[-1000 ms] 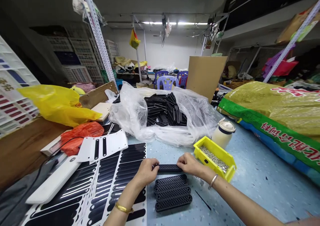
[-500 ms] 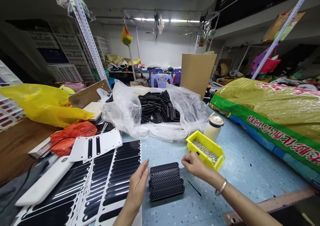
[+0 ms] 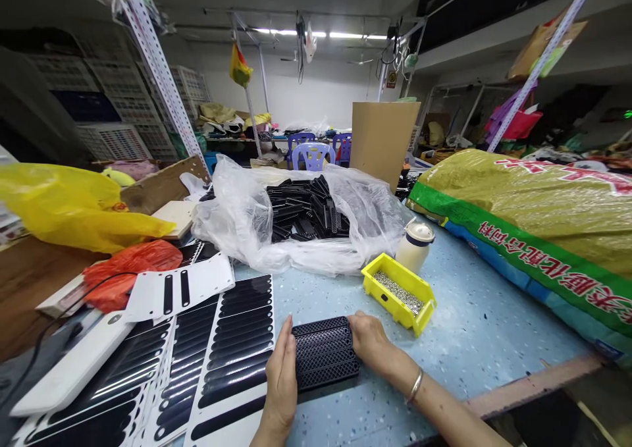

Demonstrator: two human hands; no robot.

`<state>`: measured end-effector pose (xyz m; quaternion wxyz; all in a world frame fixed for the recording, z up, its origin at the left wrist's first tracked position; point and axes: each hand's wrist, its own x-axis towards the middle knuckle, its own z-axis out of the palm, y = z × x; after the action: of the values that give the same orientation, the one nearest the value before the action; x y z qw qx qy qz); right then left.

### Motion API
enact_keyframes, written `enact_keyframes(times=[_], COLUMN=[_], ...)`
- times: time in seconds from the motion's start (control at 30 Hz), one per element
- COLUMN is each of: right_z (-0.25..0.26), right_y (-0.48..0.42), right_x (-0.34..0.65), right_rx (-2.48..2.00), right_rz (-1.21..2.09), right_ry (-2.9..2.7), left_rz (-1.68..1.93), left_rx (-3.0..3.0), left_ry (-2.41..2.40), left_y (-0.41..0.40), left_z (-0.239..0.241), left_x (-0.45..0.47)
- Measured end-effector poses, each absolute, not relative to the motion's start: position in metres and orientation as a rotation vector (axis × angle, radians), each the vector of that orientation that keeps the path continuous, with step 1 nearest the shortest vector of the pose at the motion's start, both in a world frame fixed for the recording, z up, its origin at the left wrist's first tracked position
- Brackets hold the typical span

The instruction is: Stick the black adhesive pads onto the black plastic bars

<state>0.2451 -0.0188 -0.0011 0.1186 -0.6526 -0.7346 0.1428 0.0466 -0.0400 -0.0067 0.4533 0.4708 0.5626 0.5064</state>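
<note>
Several black mesh strips (image 3: 326,353) lie side by side on the blue speckled table (image 3: 330,420), their ends roughly lined up. My left hand (image 3: 282,378) stands on edge along their left ends, fingers stretched out and flat. At the right ends my right hand (image 3: 370,341) rests with its fingers curled in, touching the upper strips; whether anything small sits inside those fingers is hidden. Just beyond the right hand is a yellow bin (image 3: 384,295) of small shiny metal pieces (image 3: 399,291).
White sheets with black strip-shaped pieces (image 3: 239,332) cover the left side. Behind, a clear plastic bag (image 3: 237,216) holds many black strips. A cream bottle (image 3: 413,246) stands by the bin. A large printed sack (image 3: 523,216) lies right, a yellow bag (image 3: 79,203) left.
My right hand has moved down and left, onto the strips' right ends. The strips now sit closer and more even. My left hand has come against their left ends. The view has shifted slightly.
</note>
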Motion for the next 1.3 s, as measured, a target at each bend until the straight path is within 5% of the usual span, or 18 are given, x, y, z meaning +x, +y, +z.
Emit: enact_keyframes(times=[0.53, 0.87, 1.3], right_z=[-0.021, -0.035, -0.034], right_y=[-0.080, -0.076, -0.087], right_x=[0.298, 0.311, 0.248], right_rx=[-1.873, -1.866, -1.634], right_rz=[0.367, -0.006, 0.260], right_ry=[-2.174, -2.073, -2.107], left_rz=[1.223, 1.123, 1.137], left_rx=[1.009, 1.162, 1.288], left_ry=[1.215, 1.382, 1.400], left_y=[-0.035, -0.062, -0.084], left_z=[-0.021, -0.038, -0.056], left_x=[0.027, -0.004, 0.015])
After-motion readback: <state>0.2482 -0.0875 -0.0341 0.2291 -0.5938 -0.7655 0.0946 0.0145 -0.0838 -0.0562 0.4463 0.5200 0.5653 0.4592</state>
